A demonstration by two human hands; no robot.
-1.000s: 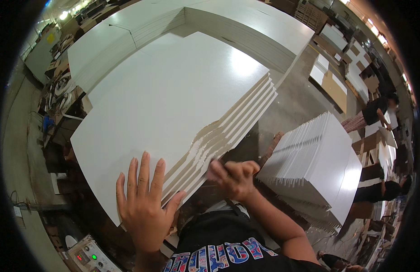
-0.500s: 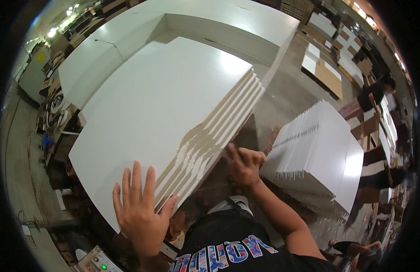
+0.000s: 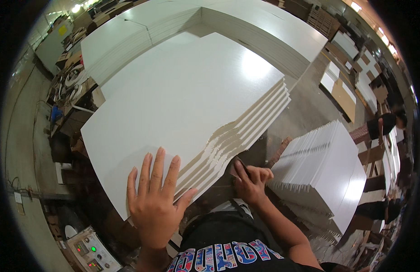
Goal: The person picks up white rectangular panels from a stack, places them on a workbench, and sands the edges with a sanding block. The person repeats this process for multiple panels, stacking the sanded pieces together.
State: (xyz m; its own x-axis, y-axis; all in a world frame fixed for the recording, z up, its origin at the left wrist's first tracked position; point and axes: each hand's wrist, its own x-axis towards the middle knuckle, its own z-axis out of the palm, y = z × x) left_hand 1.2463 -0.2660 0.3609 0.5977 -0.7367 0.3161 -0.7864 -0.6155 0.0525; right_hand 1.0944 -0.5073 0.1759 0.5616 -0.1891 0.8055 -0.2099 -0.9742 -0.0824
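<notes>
Several white boards (image 3: 187, 86) lie stacked in front of me, their pale cut edges (image 3: 223, 149) stepped along the right side with a curved notch midway. My left hand (image 3: 157, 199) rests flat on the top board near its close corner, fingers spread, thumb by the stepped edge. Beside the notch, just off the lowest edges, my right hand (image 3: 253, 183) is closed around a small dark brown flat piece (image 3: 239, 167) that looks like sandpaper; the fingers hide part of it.
A taller white board stack (image 3: 273, 22) stands behind. To the right, a pile of white panels (image 3: 327, 167) stands on edge, close to my right forearm. A control box (image 3: 92, 249) with a green light is at lower left. Other people (image 3: 384, 127) are at far right.
The view has shifted, so the boards appear farther right. My right hand has come nearer along the cut edge, and the brown piece shows more. My left hand stays flat on the top board.
</notes>
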